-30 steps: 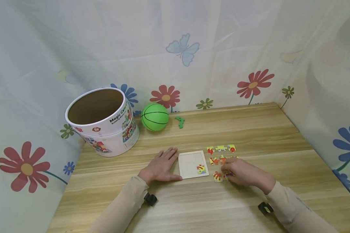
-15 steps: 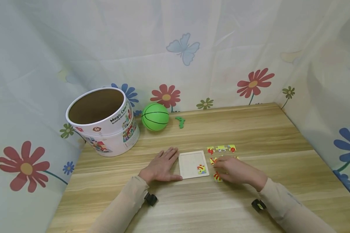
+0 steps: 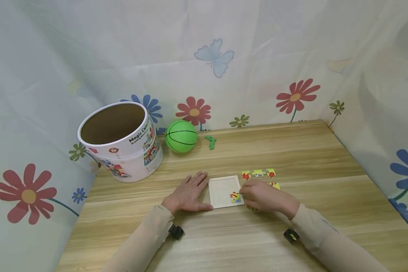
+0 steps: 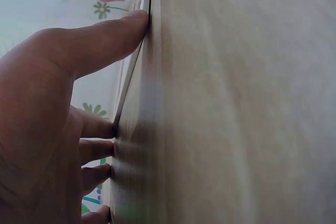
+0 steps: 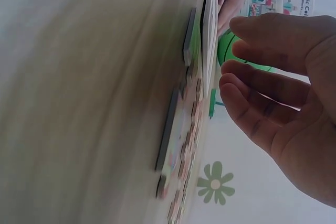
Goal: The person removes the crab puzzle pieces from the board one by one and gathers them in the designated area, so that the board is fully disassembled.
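Observation:
My left hand [image 3: 189, 193] lies with fingers spread on the table, thumb and fingertips along the left edge of a square wooden puzzle tray [image 3: 211, 194]. In the left wrist view the thumb of that hand [image 4: 94, 48] meets the tray's edge. One red and yellow puzzle piece [image 3: 235, 197] sits in the tray's near right corner. Over the tray's right edge is my right hand [image 3: 263, 195], fingers bent and bunched toward the thumb. In the right wrist view no piece shows at the fingertips [image 5: 237, 23]; I cannot tell whether they hold one. Several loose pieces are partly hidden beneath this hand.
A row of puzzle pieces [image 3: 258, 173] lies beyond the right hand, with a yellow piece [image 3: 275, 185] nearer. Further back are a green ball [image 3: 181, 136], a small green toy part [image 3: 210, 142] and a large white bucket [image 3: 136, 166] at the left. Printed curtains border the table.
My right hand has moved left across the loose pieces to the tray's right edge, covering pieces that showed before. The left hand has stayed at the tray's left side.

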Demonstrator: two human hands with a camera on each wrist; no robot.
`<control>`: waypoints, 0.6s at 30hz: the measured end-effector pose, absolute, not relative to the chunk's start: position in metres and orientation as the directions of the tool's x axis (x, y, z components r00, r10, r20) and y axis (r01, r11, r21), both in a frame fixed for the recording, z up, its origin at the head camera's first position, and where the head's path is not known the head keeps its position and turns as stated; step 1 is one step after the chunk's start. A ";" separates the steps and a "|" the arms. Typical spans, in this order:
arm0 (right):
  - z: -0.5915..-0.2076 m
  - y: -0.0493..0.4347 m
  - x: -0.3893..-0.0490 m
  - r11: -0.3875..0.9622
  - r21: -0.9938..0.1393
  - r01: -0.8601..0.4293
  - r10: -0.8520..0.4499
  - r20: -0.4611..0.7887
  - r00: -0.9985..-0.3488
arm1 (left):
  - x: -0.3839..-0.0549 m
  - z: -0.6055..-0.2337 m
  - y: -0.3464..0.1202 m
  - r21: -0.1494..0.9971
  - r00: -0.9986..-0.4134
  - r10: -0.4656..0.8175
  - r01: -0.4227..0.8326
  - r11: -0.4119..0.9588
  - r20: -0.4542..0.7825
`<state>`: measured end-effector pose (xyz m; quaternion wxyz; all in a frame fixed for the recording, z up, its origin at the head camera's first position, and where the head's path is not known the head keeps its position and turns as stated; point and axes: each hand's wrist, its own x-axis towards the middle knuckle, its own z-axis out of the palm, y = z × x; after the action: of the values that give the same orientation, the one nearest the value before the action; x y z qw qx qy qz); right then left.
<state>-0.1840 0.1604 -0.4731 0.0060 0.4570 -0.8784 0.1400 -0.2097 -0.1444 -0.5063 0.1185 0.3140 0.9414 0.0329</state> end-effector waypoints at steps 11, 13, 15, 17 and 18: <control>-0.474 0.144 -0.192 0.578 -0.278 -0.767 -0.788 0.053 -0.613 | -0.211 -0.508 -0.146 0.139 -0.772 0.603 0.587 0.797 -0.199; -0.474 0.141 -0.192 0.585 -0.288 -0.758 -0.785 0.032 -0.618 | -0.212 -0.508 -0.146 0.133 -0.774 0.600 0.585 0.800 -0.204; -0.474 0.138 -0.193 0.587 -0.293 -0.754 -0.784 0.024 -0.620 | -0.212 -0.509 -0.146 0.131 -0.774 0.598 0.584 0.801 -0.205; -0.475 0.136 -0.193 0.596 -0.301 -0.745 -0.779 0.010 -0.627 | -0.212 -0.508 -0.145 0.133 -0.775 0.598 0.583 0.802 -0.207; -0.475 0.135 -0.194 0.602 -0.306 -0.737 -0.774 0.001 -0.633 | -0.212 -0.508 -0.145 0.132 -0.775 0.596 0.581 0.803 -0.211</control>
<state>-0.1935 0.1348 -0.4747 -0.0658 0.4232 -0.8927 0.1401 -0.2116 -0.1450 -0.5084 0.1220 0.3126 0.9416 0.0296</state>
